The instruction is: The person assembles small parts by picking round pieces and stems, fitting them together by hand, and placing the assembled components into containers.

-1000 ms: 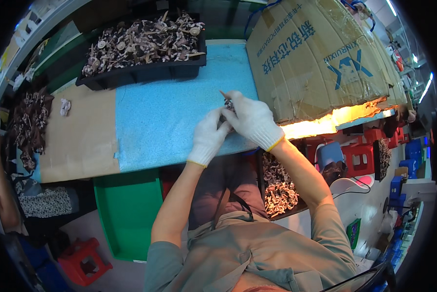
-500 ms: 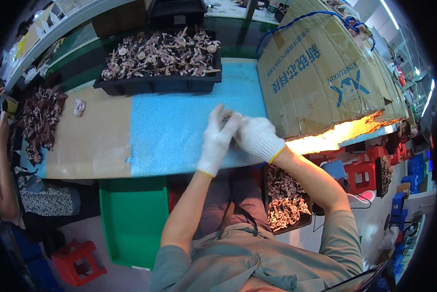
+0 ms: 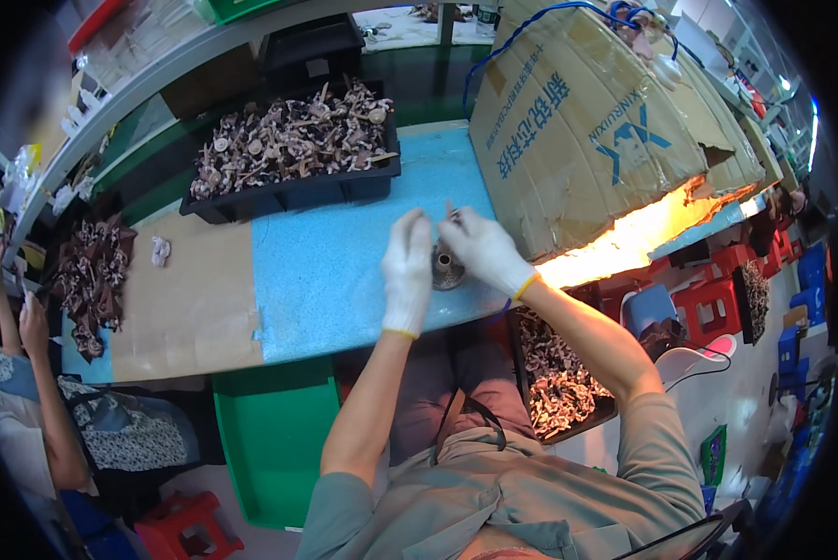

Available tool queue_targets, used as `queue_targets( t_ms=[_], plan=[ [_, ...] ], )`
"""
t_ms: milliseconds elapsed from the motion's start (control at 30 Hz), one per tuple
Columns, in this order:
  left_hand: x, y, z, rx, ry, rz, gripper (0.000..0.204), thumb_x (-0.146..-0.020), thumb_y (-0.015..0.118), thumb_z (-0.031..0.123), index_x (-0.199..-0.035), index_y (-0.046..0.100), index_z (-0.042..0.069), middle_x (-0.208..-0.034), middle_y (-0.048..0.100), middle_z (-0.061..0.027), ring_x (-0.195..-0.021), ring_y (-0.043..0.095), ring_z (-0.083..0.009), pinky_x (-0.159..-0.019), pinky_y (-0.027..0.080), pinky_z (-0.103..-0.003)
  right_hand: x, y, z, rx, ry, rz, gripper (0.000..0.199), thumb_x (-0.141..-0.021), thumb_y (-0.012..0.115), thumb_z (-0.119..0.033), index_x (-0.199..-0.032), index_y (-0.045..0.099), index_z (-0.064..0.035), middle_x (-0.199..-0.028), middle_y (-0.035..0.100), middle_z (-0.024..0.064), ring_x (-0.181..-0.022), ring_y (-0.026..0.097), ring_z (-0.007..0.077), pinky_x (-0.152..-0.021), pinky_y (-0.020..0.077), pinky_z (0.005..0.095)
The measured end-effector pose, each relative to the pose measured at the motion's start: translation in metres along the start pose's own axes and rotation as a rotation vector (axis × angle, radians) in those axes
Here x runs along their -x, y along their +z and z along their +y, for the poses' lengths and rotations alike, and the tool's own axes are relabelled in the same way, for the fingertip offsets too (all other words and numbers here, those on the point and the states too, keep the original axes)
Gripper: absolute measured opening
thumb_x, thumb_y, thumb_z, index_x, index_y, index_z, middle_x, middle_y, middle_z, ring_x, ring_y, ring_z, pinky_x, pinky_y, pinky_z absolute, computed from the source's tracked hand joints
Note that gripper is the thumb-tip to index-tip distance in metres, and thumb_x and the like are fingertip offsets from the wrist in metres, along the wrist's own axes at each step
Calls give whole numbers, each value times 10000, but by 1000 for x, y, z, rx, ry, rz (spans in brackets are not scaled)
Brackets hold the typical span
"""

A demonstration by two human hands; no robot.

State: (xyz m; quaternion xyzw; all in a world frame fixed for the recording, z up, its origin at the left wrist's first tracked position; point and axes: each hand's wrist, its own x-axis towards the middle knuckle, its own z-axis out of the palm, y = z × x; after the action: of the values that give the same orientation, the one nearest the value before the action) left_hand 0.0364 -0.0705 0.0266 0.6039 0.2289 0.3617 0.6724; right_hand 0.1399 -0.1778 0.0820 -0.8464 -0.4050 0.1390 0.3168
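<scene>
Your left hand (image 3: 408, 271), in a white knit glove, now stands upright beside the small round grey metal part (image 3: 447, 268) with its fingers closed loosely against the part's left side; your right hand (image 3: 479, 250), gloved the same, curls over the part from the right, and its fingertips pinch a thin dark sliver just above it. Whether the part sits on the mat or hangs between your palms, I cannot tell. Half a second ago both gloves were pressed together and hid the piece; since then they have drawn a little apart, so its open round top shows between them. I read that as the grip easing so you can work on the top of the piece rather than only carry it.

Taking that metal part as the landmark: nearer to you than it, below the bench edge, lies a dark tray of brownish small parts (image 3: 554, 378) at your right knee, and a green plastic bin (image 3: 274, 439) stands to your left of it. Under the part spreads the blue foam mat (image 3: 335, 271), and left of the mat a sheet of brown cardboard (image 3: 181, 294) covers the bench. Right of the part, close to your right wrist, leans a big brown corrugated carton (image 3: 587, 131). Beyond the part, at the far edge of the mat, sits a black plastic tray heaped with brown-and-cream metal pieces (image 3: 293, 145). Far to the left of it, a loose dark pile of similar pieces (image 3: 92, 275) lies by another person's arm (image 3: 50, 392).
</scene>
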Motion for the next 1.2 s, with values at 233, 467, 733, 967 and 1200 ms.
queue_targets(
  t_ms=[233,467,733,967,1200],
  plan=[
    [28,-21,19,331,-438,-458,438,-1100,606,320,-1317,653,-57,-1025,740,-98,-835,677,-156,-731,548,-297,44,-5,16,474,-599,289,310,-940,694,-227,-1183,597,-60,-1110,615,197,-787,697,404,-737,585,477],
    [30,-21,51,-444,116,-363,374,-1062,681,221,-1335,665,-34,-1039,723,-85,-852,651,-135,-792,557,-318,61,-20,-11,-863,295,-109,566,-1096,454,-554,-1194,624,-23,-757,652,58,-595,616,163,-509,505,344],
    [-135,-34,107,-457,66,-25,704,-1039,689,406,-1543,472,-35,-1212,665,-168,-925,663,-178,-790,581,-315,144,-109,70,-387,208,-557,408,-1059,599,-429,-1298,723,-122,-856,737,63,-709,710,150,-682,597,319],
    [-55,-25,44,-505,-7,-136,494,-1068,651,212,-1486,543,-30,-1147,692,-93,-917,653,-126,-778,554,-285,53,-162,273,621,296,307,388,-1033,596,-435,-1184,747,-111,-1018,783,110,-908,761,281,-766,594,436],
    [-11,-51,-43,-594,75,-16,371,-1077,610,144,-1402,614,-35,-1194,725,-149,-1028,698,-203,-919,559,-338,-13,-179,287,493,372,82,331,-1016,600,-383,-1133,732,-103,-994,760,88,-891,736,274,-769,580,441]
  ],
)
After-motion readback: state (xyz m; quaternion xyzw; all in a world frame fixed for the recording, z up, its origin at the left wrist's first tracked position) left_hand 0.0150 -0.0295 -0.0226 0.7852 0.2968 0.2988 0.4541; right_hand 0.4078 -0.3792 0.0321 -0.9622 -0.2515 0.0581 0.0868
